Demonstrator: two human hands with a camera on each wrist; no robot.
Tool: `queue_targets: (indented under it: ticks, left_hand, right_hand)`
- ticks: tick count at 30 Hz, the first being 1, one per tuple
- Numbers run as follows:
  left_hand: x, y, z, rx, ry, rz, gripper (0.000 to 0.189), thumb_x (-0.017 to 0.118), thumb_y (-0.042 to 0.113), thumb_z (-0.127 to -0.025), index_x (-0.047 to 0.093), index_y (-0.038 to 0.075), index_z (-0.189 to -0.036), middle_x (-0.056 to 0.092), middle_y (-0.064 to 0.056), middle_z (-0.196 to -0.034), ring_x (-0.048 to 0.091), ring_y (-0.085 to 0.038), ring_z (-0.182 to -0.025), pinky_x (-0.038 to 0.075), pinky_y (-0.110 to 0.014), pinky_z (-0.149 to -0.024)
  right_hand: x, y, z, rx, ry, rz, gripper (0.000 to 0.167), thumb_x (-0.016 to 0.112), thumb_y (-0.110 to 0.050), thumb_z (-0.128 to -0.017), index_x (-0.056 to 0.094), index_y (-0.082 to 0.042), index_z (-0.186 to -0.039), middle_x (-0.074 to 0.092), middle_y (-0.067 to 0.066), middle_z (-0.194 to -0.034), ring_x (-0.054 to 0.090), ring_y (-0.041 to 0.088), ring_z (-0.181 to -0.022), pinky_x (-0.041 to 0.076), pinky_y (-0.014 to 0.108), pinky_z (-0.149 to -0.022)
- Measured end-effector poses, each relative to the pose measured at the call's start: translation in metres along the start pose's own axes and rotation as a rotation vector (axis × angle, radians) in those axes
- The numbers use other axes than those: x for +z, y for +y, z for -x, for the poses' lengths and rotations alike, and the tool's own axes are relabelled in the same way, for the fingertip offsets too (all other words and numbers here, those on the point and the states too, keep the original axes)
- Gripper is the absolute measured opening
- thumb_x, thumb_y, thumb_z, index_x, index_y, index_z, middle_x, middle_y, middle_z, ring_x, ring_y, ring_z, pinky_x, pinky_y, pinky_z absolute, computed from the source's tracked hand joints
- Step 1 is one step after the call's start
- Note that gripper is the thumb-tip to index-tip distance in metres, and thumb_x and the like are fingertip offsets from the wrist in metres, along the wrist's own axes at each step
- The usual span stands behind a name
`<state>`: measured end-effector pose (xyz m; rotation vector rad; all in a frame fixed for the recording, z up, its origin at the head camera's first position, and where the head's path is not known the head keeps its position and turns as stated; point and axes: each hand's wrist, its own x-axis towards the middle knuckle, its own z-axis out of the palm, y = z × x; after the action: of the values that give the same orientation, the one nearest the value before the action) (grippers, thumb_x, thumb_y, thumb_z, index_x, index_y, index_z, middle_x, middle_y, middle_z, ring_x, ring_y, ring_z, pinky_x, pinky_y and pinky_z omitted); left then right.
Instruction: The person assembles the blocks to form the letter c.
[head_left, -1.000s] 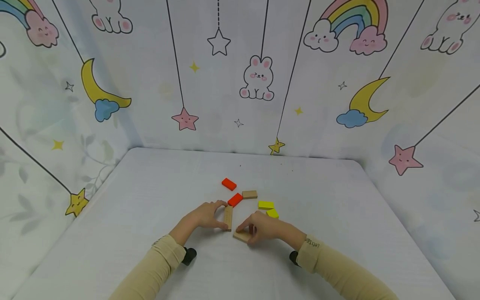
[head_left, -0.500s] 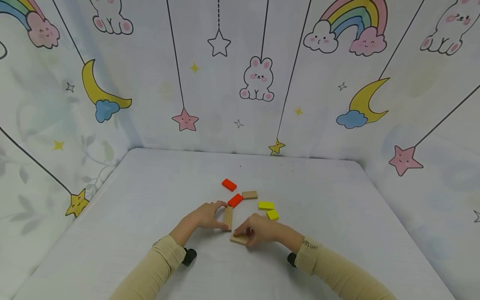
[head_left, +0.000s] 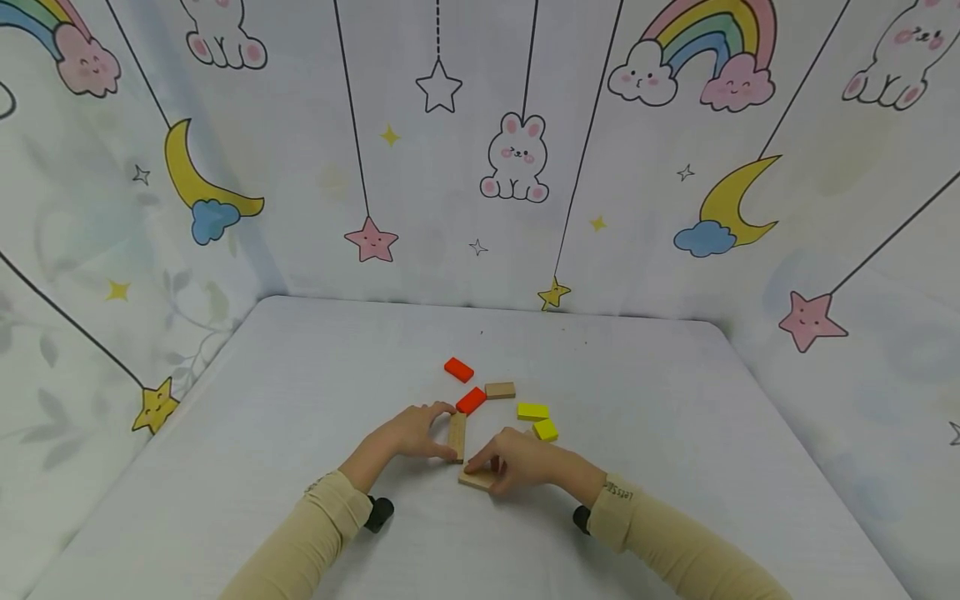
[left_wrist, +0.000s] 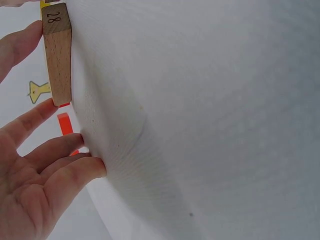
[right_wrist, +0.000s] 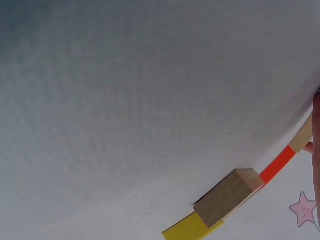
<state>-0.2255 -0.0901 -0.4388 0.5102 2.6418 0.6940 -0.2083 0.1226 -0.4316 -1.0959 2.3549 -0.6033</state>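
Observation:
My left hand (head_left: 411, 429) spans a plain wooden block (head_left: 457, 437), thumb at the near end and a fingertip at the far end. The left wrist view shows "28" printed on that wooden block's near end (left_wrist: 53, 18); the other fingers spread beside it, their tips low by the cloth. Just nearer the person, my right hand (head_left: 525, 457) pinches a second plain wooden block (head_left: 474, 478), which lies crosswise with its left end close to the first block's near end. Its right part is hidden under the fingers. Only a sliver of the right hand (right_wrist: 316, 140) enters the right wrist view.
Beyond the left-hand block lie two red blocks (head_left: 471, 400) and a wooden block (head_left: 499, 390). Two yellow blocks (head_left: 532, 411) are just past the right hand. A white cloth (head_left: 337, 350) covers the table, and a printed curtain (head_left: 300, 167) stands behind it.
My right hand has slid its wooden block a short way left, toward the near end of the other block. The left hand and its block have stayed in place.

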Motion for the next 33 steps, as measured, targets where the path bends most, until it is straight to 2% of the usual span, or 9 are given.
queue_targets:
  ticks: [19,33]
  left_hand:
    - [0.0008,0.0014,0.0016,0.020,0.001,0.003,0.066,0.076,0.038,-0.072,0.048,0.016,-0.128,0.050,-0.018,-0.129,0.041,-0.036,-0.123,0.037,-0.053,-0.094]
    - [0.0000,0.0005,0.0001,0.014,-0.002,-0.008,0.067,0.075,0.039,-0.073,0.047,0.015,-0.130,0.050,-0.016,-0.130,0.041,-0.036,-0.123,0.036,-0.053,-0.095]
  right_hand:
    - [0.0006,-0.0038,0.0001,0.033,0.014,0.025,0.037,0.077,-0.014,-0.073,0.069,-0.019,-0.109,0.064,-0.015,-0.087,0.053,0.002,-0.068,0.046,0.014,-0.061]
    - [0.0009,-0.0041,-0.0013,0.003,0.023,0.054,0.037,0.076,-0.014,-0.074,0.069,-0.018,-0.110,0.065,-0.014,-0.090,0.053,0.002,-0.067,0.045,0.014,-0.060]
